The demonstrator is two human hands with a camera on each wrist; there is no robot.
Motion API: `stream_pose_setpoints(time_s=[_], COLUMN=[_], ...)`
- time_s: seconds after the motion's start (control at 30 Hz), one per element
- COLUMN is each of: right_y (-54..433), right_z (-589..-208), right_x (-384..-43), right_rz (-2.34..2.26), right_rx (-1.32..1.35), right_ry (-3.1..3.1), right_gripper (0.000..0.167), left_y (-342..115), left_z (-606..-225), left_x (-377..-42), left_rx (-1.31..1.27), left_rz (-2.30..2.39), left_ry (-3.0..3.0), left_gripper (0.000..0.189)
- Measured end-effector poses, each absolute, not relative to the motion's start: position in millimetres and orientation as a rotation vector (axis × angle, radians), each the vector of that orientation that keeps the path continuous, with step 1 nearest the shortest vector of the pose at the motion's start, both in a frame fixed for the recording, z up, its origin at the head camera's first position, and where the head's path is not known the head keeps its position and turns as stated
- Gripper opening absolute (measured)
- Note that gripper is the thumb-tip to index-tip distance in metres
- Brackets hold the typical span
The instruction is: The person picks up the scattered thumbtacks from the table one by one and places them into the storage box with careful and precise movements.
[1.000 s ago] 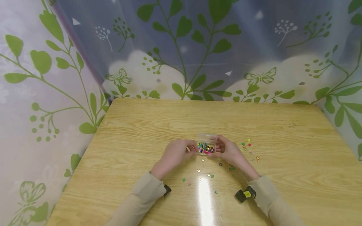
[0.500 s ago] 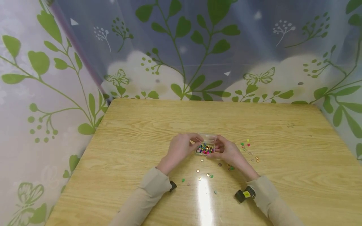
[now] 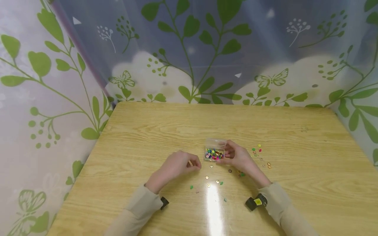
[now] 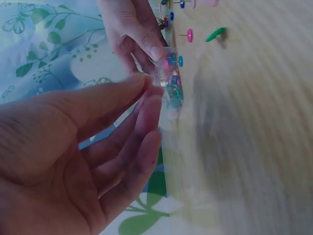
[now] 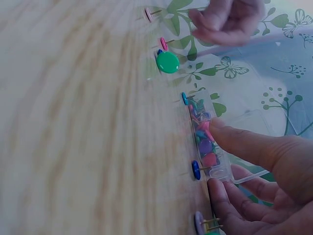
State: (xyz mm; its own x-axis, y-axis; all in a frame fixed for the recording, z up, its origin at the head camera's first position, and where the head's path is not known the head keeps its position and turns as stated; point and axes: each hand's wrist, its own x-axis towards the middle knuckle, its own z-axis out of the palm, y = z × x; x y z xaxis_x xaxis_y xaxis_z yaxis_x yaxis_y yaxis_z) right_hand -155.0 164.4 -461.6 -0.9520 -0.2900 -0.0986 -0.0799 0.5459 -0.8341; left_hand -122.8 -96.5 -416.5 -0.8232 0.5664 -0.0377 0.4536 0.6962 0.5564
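Note:
A small clear plastic box (image 3: 204,157) sits on the table, filled with colourful thumbtacks (image 3: 213,154). Its clear lid (image 3: 216,143) stands open at the back. My right hand (image 3: 240,160) grips the box by its right end, thumb on the front side and fingers behind, as the right wrist view shows. Just left of the box hovers my left hand (image 3: 175,165), apart from it. Its fingers are loosely bent, with thumb and index tips close together; in the left wrist view I see nothing held between them.
Loose thumbtacks lie on the wooden table (image 3: 147,131): gold ones (image 3: 208,185) and a green one (image 3: 191,187) in front of the box, several more (image 3: 269,164) right of my right hand. A patterned curtain (image 3: 165,65) hangs behind the table.
My left hand reached over to the box's left side and open lid, then drew back left and toward me, off the box. The right hand has kept its hold.

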Motion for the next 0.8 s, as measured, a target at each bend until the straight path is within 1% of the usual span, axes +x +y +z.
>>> stream_pose_setpoints(time_s=[0.23, 0.37, 0.53, 0.67, 0.8], right_y=[164.9, 165.6, 165.8, 165.9, 165.8], right_z=[-463.2, -464.1, -464.1, -464.0, -463.8], right_x=[-155.5, -155.5, -155.5, -155.3, -155.3], right_rz=[-1.381, -1.394, -1.393, -1.390, -1.391], right_rx=[-0.308, -0.315, -0.321, -0.323, -0.321], right_ry=[2.544, 2.533, 2.535, 2.538, 2.538], right_gripper=[0.068, 0.069, 0.068, 0.068, 0.067], left_y=[-109.0, -110.6, -110.3, -109.7, -109.0], left_z=[-423.3, -424.3, -425.7, -428.2, -430.8], left_x=[-107.1, -102.8, -100.2, -100.2, -101.7], left_rx=[0.857, 0.817, 0.840, 0.875, 0.856], left_rz=[0.722, 0.698, 0.678, 0.689, 0.718], left_ry=[2.568, 2.518, 2.536, 2.592, 2.661], left_gripper=[0.008, 0.014, 0.018, 0.017, 0.016])
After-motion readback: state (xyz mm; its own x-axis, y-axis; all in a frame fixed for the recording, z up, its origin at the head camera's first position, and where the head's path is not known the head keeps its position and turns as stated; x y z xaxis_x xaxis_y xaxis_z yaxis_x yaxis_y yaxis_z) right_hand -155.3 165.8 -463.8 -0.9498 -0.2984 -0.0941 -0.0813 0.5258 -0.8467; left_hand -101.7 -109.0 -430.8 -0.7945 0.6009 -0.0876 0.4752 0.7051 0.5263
